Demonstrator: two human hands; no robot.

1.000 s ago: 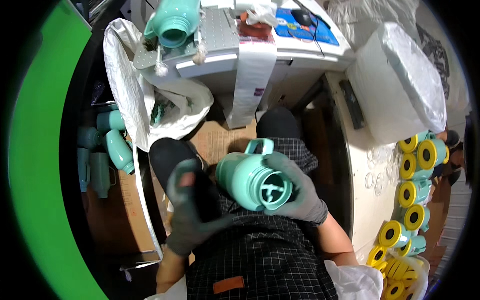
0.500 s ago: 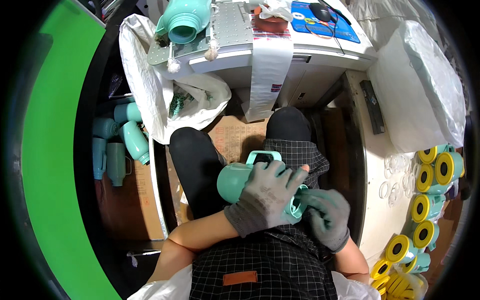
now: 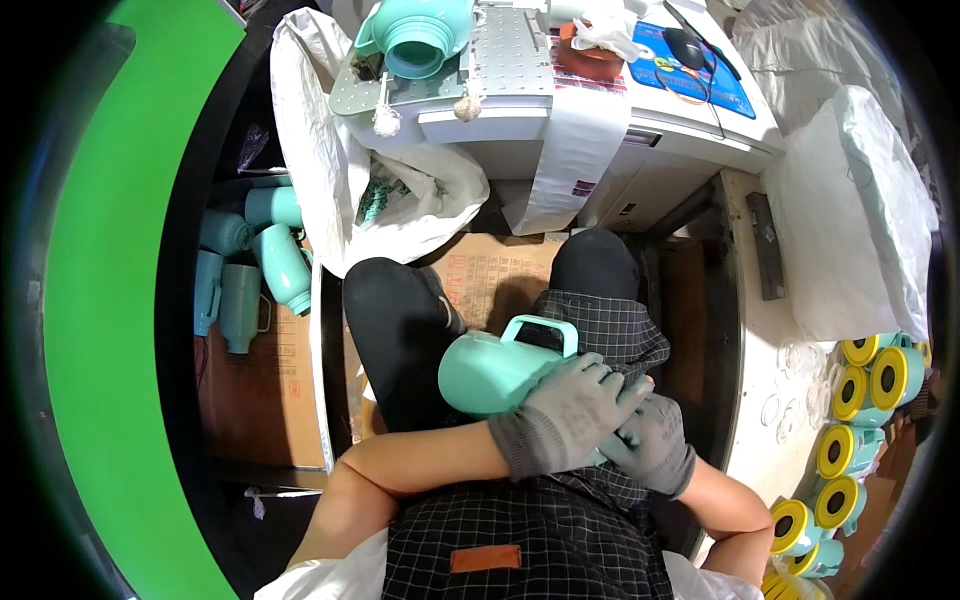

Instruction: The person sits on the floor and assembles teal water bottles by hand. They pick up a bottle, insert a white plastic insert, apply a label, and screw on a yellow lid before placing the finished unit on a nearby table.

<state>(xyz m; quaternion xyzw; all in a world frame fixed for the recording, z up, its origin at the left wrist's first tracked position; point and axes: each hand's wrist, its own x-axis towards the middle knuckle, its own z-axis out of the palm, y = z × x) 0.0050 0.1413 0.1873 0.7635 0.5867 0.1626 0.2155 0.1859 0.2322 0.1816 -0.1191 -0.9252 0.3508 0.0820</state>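
Note:
A teal plastic thermos flask body (image 3: 490, 375) with a loop handle lies sideways across my lap, its wide base to the left and its handle upward. My left hand (image 3: 575, 412), in a grey knit glove, is wrapped over the narrower right end. My right hand (image 3: 652, 445), gloved the same way, is closed at the mouth of the flask and meets the left fingers. Both hands hide the mouth, and whether the right fingers hold a small part there does not show.
Ahead, another teal flask (image 3: 415, 42) rests on a perforated plate (image 3: 510, 65). A white sack (image 3: 440, 205) with green scraps hangs below. Several flasks (image 3: 280, 268) lie in a carton at left. Clear rings (image 3: 790, 385) and yellow-ended flasks (image 3: 838, 452) stand on the right.
My right hand has come leftward against the left hand, covering the flask's mouth, which showed before. The left hand has slid toward that end. The whole view has shifted slightly.

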